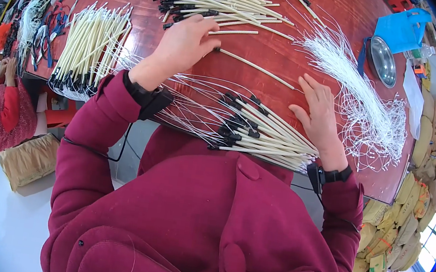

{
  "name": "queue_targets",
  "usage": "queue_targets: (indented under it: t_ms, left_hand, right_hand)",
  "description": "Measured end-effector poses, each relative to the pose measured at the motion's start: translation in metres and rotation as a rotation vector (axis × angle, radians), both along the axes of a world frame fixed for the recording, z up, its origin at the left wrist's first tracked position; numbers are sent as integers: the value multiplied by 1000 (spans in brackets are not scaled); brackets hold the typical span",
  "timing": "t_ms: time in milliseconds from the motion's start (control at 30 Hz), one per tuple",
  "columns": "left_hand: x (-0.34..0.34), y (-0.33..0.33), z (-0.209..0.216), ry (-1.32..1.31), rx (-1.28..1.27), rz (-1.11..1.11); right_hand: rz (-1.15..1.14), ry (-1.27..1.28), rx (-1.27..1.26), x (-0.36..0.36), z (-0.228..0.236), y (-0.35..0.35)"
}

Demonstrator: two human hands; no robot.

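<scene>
A single cream rod (pixel 256 68) with a small black end lies slantwise on the red table between my hands. My left hand (pixel 183 45) is over the table at the rod's black end, its thumb tip close to that end. Its forefinger and thumb are apart, and its fingertips are by a rod at the near edge of a big pile of black-ended rods (pixel 245 1). My right hand (pixel 317 107) is beside the rod's other end, thumb and fingers spread. A bundle of similar rods (pixel 272 134) with white cords lies along the near table edge.
Loose white cords (pixel 364 94) are heaped on the right, beside a metal bowl (pixel 383 61) and a blue container (pixel 402 31). Another rod bundle (pixel 90 44) is at the left. Stacked sacks (pixel 391 233) stand right of the table; another person (pixel 6 110) sits far left.
</scene>
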State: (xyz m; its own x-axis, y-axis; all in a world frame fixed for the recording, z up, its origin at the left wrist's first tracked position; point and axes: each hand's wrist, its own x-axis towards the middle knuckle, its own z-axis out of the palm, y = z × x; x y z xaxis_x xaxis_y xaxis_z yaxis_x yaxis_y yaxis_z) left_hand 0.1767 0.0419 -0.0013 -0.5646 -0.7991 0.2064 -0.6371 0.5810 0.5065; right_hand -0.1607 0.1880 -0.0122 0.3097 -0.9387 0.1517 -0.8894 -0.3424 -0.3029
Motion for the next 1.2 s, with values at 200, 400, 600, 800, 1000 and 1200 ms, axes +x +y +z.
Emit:
queue_targets:
  t_ms: [200,400,600,800,1000,1200]
  left_hand:
    - [-2,5,-21,-122,36,-60]
    - [-14,24,-7,151,240,-204]
    - [-9,43,21,236,400,-240]
    - [104,14,0,-13,87,96]
    - [216,21,-1,-409,170,409]
    - [128,37,27,-336,-108,315]
  right_hand:
    - [73,-60,-100,25,1,-19]
    - [132,-22,-136,31,2,-22]
    - [169,-79,-115,28,9,-10]
    - [150,-97,-61,6,30,22]
    - [90,-150,117,-18,41,64]
    - [-38,-138,18,-27,34,68]
